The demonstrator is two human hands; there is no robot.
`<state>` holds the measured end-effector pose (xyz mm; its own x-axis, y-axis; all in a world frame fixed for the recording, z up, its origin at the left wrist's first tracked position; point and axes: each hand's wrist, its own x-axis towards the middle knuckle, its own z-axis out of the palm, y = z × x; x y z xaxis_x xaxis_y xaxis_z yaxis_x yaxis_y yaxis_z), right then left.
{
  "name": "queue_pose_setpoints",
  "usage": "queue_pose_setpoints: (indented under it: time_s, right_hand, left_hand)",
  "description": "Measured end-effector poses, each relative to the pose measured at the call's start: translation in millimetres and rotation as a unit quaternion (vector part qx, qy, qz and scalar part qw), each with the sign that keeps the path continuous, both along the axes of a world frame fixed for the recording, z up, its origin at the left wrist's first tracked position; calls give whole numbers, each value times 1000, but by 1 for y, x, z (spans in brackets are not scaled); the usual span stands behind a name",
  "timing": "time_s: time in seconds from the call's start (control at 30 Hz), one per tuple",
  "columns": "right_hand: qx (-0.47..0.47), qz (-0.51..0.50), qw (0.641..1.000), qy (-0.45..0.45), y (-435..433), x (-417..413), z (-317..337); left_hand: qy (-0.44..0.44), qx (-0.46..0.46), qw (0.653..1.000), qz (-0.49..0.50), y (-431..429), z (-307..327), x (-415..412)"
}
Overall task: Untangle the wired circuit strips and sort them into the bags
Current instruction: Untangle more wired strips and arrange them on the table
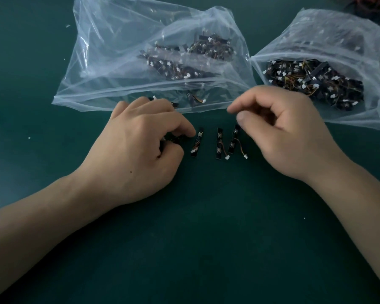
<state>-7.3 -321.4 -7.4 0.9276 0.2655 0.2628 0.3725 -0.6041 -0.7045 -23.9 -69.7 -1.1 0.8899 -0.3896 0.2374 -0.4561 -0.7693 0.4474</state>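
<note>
Three black circuit strips with short wires and white plugs lie side by side on the green table: a left strip [197, 143], a middle strip [219, 143] and a right strip [234, 140]. My left hand [138, 145] rests on the table left of them, its fingers curled round a dark bundle of strips [173, 139], its index fingertip next to the left strip. My right hand [281, 130] hovers just above the right strip, fingers loosely curled and thumb near index, holding nothing that I can see.
A large clear plastic bag [110, 62] with many strips lies behind my left hand. A second clear bag [338, 29], fuller, sits at the right. A tangle of red wires [369, 5] shows at the top right corner.
</note>
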Motion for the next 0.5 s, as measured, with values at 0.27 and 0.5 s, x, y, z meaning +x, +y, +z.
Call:
queue_pose_setpoints:
  time_s: [0.27, 0.5]
  right_hand:
    - [-107, 40, 993, 4, -9, 1, 3]
    - [-63, 56, 996, 23, -11, 3, 2]
  left_hand:
    - [0, -23, 1000, -14, -2, 1, -1]
    - [2, -27, 1000, -2, -1, 1, -3]
